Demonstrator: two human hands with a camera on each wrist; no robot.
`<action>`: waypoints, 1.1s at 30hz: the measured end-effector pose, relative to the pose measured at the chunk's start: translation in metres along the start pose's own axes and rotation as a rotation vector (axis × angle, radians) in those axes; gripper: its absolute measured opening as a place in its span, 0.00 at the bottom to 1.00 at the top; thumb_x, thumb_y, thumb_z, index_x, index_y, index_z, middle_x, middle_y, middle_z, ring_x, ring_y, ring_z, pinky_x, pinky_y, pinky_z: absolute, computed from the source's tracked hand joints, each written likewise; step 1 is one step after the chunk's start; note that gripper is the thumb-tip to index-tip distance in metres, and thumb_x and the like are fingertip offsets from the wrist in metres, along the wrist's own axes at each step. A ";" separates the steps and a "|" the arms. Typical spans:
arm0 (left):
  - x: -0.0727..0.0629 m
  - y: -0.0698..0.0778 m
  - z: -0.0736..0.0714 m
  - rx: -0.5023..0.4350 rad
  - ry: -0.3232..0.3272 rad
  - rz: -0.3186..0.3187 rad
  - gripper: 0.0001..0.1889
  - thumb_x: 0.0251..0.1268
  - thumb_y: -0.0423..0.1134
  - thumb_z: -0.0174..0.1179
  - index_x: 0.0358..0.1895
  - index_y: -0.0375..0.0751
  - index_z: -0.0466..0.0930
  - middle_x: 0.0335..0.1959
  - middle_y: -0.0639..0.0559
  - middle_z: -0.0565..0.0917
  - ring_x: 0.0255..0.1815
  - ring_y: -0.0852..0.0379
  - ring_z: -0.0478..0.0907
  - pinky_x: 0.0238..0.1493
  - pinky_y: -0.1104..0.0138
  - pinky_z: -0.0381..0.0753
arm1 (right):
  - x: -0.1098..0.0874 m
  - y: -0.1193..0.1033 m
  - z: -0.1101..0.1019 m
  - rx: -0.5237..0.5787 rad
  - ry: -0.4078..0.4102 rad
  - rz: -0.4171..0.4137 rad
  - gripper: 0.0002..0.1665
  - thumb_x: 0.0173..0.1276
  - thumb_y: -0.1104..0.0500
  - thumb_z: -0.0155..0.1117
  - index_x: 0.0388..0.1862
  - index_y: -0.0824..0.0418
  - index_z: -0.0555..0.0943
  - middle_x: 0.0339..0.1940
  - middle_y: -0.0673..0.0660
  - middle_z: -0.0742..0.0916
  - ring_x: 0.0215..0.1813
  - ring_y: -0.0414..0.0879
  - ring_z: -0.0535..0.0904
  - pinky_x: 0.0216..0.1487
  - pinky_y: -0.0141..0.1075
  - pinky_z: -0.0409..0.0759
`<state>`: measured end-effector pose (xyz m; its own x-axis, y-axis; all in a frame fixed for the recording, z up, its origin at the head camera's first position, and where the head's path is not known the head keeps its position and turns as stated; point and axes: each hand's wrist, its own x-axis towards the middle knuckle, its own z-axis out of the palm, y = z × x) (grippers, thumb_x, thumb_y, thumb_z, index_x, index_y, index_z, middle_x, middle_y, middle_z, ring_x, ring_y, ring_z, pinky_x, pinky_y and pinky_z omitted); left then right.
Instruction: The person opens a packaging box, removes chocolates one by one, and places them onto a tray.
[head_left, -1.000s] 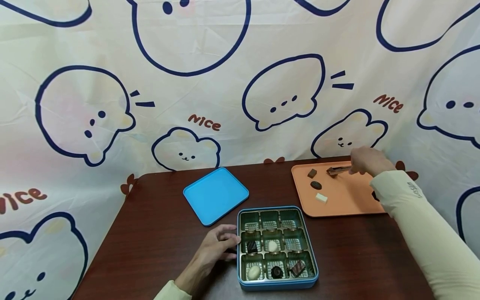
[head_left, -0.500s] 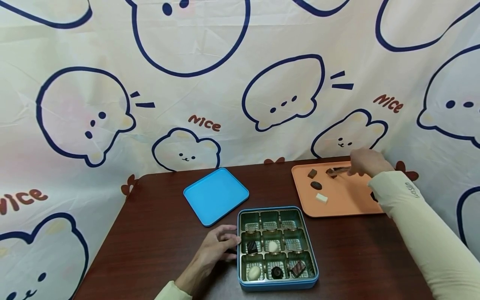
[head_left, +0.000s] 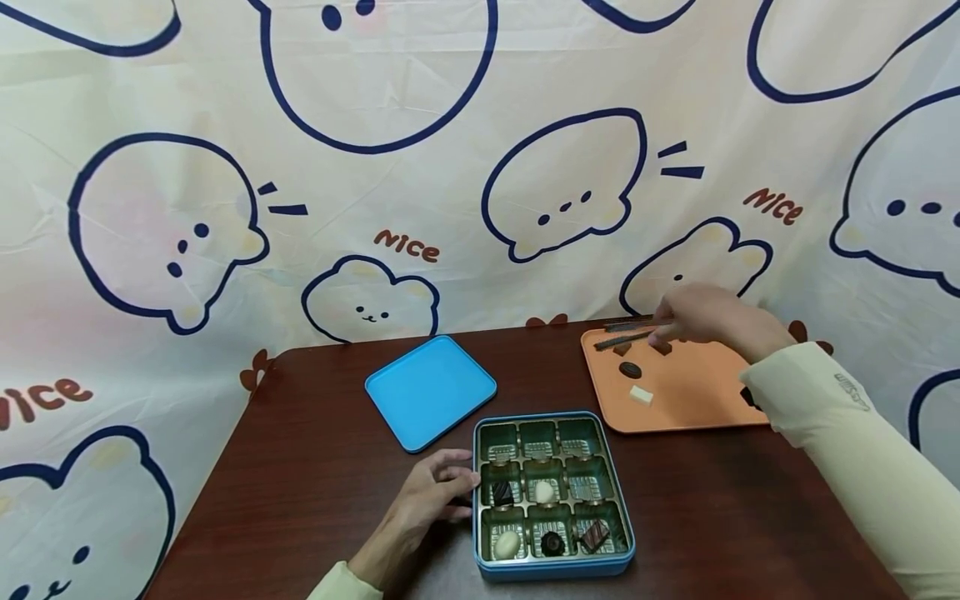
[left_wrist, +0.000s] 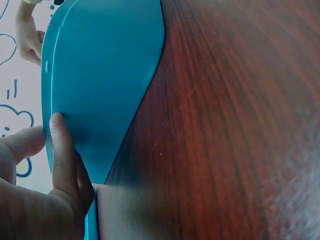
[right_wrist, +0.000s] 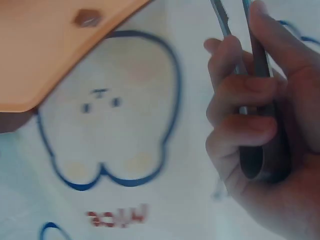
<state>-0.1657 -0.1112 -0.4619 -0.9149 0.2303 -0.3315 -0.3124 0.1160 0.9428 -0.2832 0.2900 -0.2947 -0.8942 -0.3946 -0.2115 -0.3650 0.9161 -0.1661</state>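
Note:
My right hand (head_left: 705, 315) grips metal tongs (right_wrist: 263, 159) in its curled fingers, above the far side of the orange tray (head_left: 697, 400). The tongs' two arms stand apart, with nothing between them, and overlap a brown square chocolate (head_left: 622, 350) in the head view. A second brown chocolate (head_left: 662, 349) lies below the hand. Nearer on the tray are a dark oval chocolate (head_left: 630, 370) and a white chocolate (head_left: 641, 395). My left hand (head_left: 438, 492) touches the left side of the blue tin (head_left: 558, 570) with fairly straight fingers (left_wrist: 62, 150).
Several chocolates sit in the tin's gold divided insert (head_left: 527, 481), in its middle and near rows; the far row's compartments hold none. A blue lid (head_left: 431, 392) lies behind the tin on the brown table (head_left: 315, 467). A cartoon-printed cloth (head_left: 450, 208) hangs behind.
My right hand has risen and moved left with the tongs, whose arms have spread apart. The brown chocolate they were at stays on the tray. My left hand has stayed by the tin.

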 end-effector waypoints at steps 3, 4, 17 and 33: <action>0.000 0.000 0.000 0.001 0.000 -0.001 0.28 0.67 0.35 0.65 0.67 0.30 0.68 0.46 0.42 0.83 0.36 0.56 0.81 0.33 0.60 0.88 | -0.005 -0.023 -0.001 0.009 0.009 -0.100 0.13 0.69 0.50 0.68 0.24 0.51 0.86 0.18 0.46 0.79 0.21 0.41 0.70 0.23 0.34 0.68; 0.000 0.000 0.000 0.001 0.001 -0.001 0.28 0.66 0.35 0.65 0.67 0.30 0.68 0.46 0.42 0.83 0.36 0.56 0.81 0.33 0.60 0.88 | -0.006 -0.030 -0.001 0.018 0.004 -0.132 0.12 0.69 0.51 0.68 0.25 0.50 0.86 0.18 0.46 0.79 0.21 0.40 0.69 0.23 0.33 0.67; 0.001 -0.001 0.000 0.004 0.016 -0.011 0.28 0.66 0.35 0.65 0.66 0.30 0.68 0.45 0.43 0.83 0.38 0.56 0.80 0.33 0.59 0.88 | -0.024 -0.099 0.010 0.046 -0.174 -0.261 0.12 0.66 0.51 0.71 0.46 0.50 0.90 0.32 0.42 0.89 0.26 0.32 0.76 0.29 0.30 0.76; -0.001 0.001 0.003 -0.001 0.012 -0.001 0.28 0.66 0.35 0.65 0.66 0.30 0.68 0.45 0.43 0.83 0.37 0.56 0.81 0.32 0.61 0.87 | -0.029 -0.129 0.039 -0.109 -0.169 -0.266 0.16 0.58 0.47 0.77 0.43 0.51 0.90 0.42 0.45 0.90 0.39 0.39 0.85 0.41 0.38 0.86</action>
<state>-0.1649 -0.1088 -0.4605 -0.9177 0.2188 -0.3315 -0.3131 0.1151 0.9427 -0.1998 0.1802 -0.3052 -0.7115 -0.6188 -0.3329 -0.6135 0.7781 -0.1350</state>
